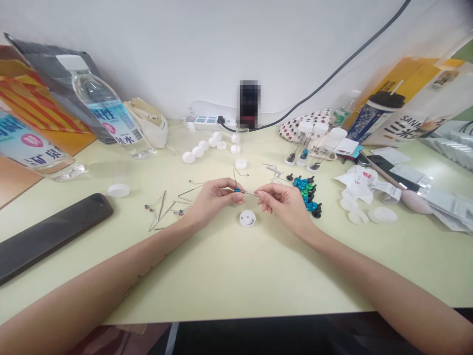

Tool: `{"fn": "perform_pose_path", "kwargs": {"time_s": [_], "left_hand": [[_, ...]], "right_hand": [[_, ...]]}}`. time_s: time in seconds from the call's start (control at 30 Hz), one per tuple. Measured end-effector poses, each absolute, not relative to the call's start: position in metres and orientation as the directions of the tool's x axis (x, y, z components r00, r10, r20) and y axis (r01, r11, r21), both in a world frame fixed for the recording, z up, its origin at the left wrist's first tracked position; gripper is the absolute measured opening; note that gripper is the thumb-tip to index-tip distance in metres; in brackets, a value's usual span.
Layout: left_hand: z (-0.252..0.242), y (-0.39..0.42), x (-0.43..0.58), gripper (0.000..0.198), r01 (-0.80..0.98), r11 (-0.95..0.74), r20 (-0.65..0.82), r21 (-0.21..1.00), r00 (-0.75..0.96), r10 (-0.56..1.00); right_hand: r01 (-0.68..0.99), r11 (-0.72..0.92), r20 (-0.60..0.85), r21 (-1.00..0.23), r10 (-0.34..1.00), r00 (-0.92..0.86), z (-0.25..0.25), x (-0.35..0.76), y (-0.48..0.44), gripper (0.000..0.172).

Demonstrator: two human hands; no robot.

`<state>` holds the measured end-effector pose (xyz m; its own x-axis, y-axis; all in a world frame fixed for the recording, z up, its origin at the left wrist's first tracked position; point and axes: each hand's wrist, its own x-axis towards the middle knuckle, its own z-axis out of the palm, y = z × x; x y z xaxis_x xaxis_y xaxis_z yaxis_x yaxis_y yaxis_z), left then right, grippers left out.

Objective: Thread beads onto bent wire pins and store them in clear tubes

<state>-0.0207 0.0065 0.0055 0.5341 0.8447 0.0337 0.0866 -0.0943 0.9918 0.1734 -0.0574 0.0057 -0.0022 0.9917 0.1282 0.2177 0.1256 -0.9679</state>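
My left hand (216,197) pinches a small blue fitting (237,190) between thumb and fingers. A thin bent metal wire (235,177) rises from that fitting. Between the fingertips of my right hand (283,201) is a slim metal rod (251,194), its far end reaching the blue fitting; the exact contact is too small to make out. Just below both hands stands a round white cap (247,218) with tiny dark pieces in it. Left of my left hand lie several bent metal wires (162,209). Blue, green and black fittings (305,190) are heaped beside my right hand.
Water bottles (107,106) and a long dark case (51,234) occupy the left. White caps (199,150) and a power strip (207,121) are at the back. Clear containers (320,148), paper scraps (364,182) and a dark-lidded cup (377,116) stand or lie on the right.
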Motion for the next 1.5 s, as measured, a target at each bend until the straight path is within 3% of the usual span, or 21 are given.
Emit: {"fn": "perform_pose_path", "kwargs": {"time_s": [0.1, 0.2, 0.33, 0.47, 0.57, 0.83, 0.93, 1.1, 1.23, 1.3, 1.4, 1.5], "left_hand": [[0.005, 0.005, -0.02, 0.024, 0.107, -0.099, 0.026, 0.989, 0.537, 0.843], [0.006, 0.005, -0.02, 0.024, 0.12, -0.099, 0.018, 0.988, 0.544, 0.839], [0.008, 0.004, -0.02, 0.022, 0.127, -0.093, 0.009, 0.988, 0.547, 0.837], [0.01, 0.004, -0.02, 0.02, 0.122, -0.108, 0.025, 0.987, 0.542, 0.84], [0.01, 0.004, -0.02, 0.019, 0.113, -0.119, 0.039, 0.986, 0.545, 0.837], [0.009, 0.005, -0.021, 0.018, 0.085, -0.08, 0.017, 0.993, 0.576, 0.817], [0.009, 0.005, -0.021, 0.019, 0.097, -0.086, 0.017, 0.992, 0.559, 0.829], [0.009, 0.004, -0.021, 0.02, 0.101, -0.118, 0.044, 0.988, 0.546, 0.837], [0.007, 0.004, -0.021, 0.022, 0.126, -0.137, 0.044, 0.983, 0.559, 0.828], [0.006, 0.004, -0.02, 0.022, 0.135, -0.129, 0.032, 0.982, 0.562, 0.827], [0.005, 0.003, -0.02, 0.021, 0.133, -0.11, 0.017, 0.985, 0.564, 0.826], [0.004, 0.004, -0.02, 0.022, 0.123, -0.102, 0.016, 0.987, 0.559, 0.829]], "right_hand": [[0.252, 0.12, 0.125, -0.96, 0.992, 0.006, 0.007, 0.174, -0.057, 0.019], [0.441, 0.231, 0.256, -0.867, 0.967, -0.002, 0.009, 0.175, -0.059, 0.016], [0.696, 0.449, 0.508, -0.56, 0.85, -0.14, 0.006, 0.178, -0.06, 0.019], [0.767, 0.593, 0.638, -0.245, 0.694, -0.333, 0.001, 0.183, -0.061, 0.024], [0.766, 0.633, 0.653, -0.111, 0.628, -0.424, 0.003, 0.185, -0.064, 0.028], [0.746, 0.664, 0.573, 0.048, 0.593, -0.565, 0.017, 0.185, -0.069, 0.026], [0.748, 0.664, 0.619, -0.02, 0.596, -0.512, 0.009, 0.182, -0.069, 0.028], [0.667, 0.622, 0.633, -0.411, 0.721, -0.282, 0.002, 0.172, -0.068, 0.025], [0.483, 0.406, 0.432, -0.776, 0.9, -0.062, 0.009, 0.171, -0.067, 0.018], [0.33, 0.277, 0.298, -0.902, 0.954, 0.015, 0.012, 0.173, -0.064, 0.018], [0.17, 0.164, 0.174, -0.972, 0.984, 0.042, 0.012, 0.176, -0.062, 0.021], [0.126, 0.127, 0.134, -0.984, 0.99, 0.047, 0.012, 0.176, -0.061, 0.022]]}}
